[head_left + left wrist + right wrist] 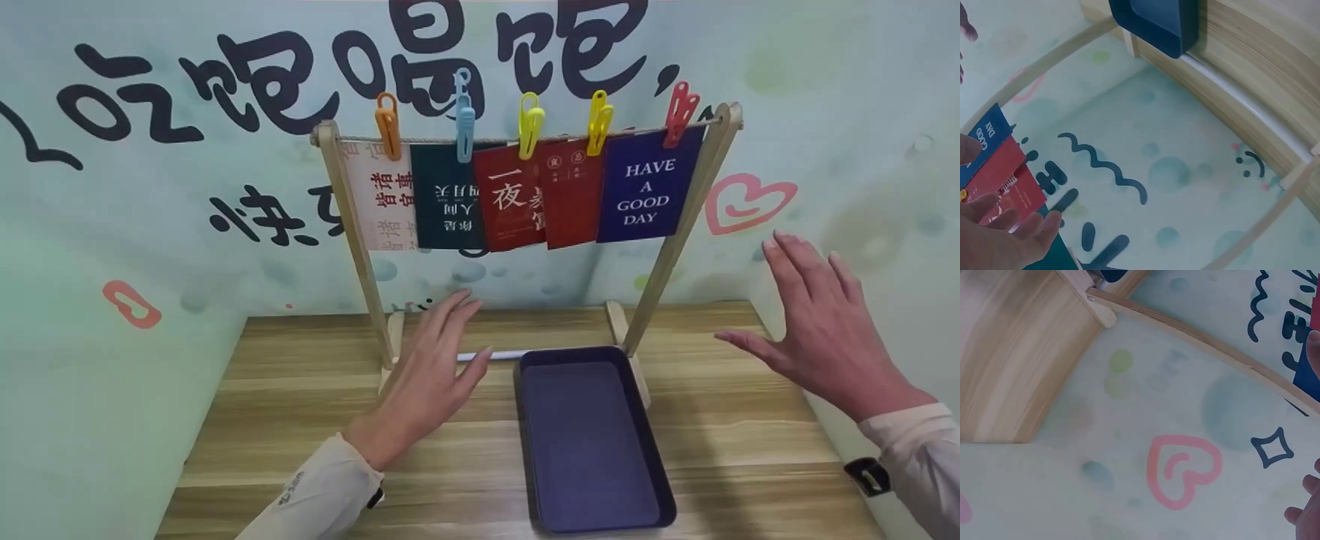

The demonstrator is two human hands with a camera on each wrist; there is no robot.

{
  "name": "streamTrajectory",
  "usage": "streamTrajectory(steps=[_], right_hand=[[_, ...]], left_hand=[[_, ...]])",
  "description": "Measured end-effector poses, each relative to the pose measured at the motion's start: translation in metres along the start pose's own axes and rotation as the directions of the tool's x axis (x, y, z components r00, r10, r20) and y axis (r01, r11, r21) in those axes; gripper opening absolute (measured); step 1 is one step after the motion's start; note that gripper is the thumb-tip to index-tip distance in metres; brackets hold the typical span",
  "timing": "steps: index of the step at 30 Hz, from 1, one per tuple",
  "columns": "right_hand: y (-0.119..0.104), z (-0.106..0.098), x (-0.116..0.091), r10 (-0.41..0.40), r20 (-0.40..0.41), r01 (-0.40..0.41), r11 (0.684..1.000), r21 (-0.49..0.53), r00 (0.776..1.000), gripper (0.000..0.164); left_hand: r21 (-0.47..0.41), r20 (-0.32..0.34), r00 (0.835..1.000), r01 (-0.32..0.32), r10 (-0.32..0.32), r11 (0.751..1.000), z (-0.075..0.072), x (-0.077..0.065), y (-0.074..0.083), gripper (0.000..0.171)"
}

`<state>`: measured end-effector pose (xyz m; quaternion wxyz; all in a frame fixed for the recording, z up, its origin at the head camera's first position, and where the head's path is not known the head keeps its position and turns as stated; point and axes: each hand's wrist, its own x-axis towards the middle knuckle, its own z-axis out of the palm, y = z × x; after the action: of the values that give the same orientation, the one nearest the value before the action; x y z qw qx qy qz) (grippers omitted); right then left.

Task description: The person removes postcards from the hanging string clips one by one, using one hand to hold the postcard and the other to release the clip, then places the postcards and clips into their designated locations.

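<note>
My left hand (pixel 416 375) hovers, fingers extended, before the left half of a wooden rack, left of a dark tray (pixel 577 442). Beyond the rack's right post, my right hand (pixel 836 337) is raised with thumb and fingers spread, holding nothing. From the rack's cord hang a pale card (pixel 384 217), a dark green card (pixel 448 169), two red cards, one (pixel 574 214) overlapping the other, and a blue card (pixel 645 199) reading "HAVE A GOOD DAY". An orange clothespin (pixel 388 127), a light blue clothespin (pixel 464 124), two yellow ones and a red clothespin (pixel 679 116) sit along the cord.
The rack's left post (pixel 360 262) and right post (pixel 675 247) stand on the wood-grain tabletop (pixel 285 420). A white bar (pixel 495 355) runs low between them, behind the tray. A printed wall (pixel 195 247) with lettering closes the back.
</note>
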<state>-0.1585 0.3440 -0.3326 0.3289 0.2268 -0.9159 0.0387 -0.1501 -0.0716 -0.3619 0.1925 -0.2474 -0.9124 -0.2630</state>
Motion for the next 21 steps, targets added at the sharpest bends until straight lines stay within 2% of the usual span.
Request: streamTrajectory(steps=[8,11,21], right_hand=[[-0.002,-0.015,0.025,-0.011,-0.017,0.011,1.000,0.003,1.000,0.103],[-0.004,-0.023,0.038,-0.017,-0.019,0.017,1.000,0.003,1.000,0.103],[-0.008,-0.043,0.083,-0.098,-0.038,0.096,0.994,-0.056,0.994,0.101]], left_hand=[[-0.104,-0.011,1.000,-0.003,0.002,0.995,0.009,0.018,0.015,0.054],[-0.143,0.006,1.000,0.012,-0.011,0.990,0.012,0.024,0.019,0.056],[-0.334,0.094,0.992,0.105,-0.078,0.937,0.020,0.046,0.030,0.056]])
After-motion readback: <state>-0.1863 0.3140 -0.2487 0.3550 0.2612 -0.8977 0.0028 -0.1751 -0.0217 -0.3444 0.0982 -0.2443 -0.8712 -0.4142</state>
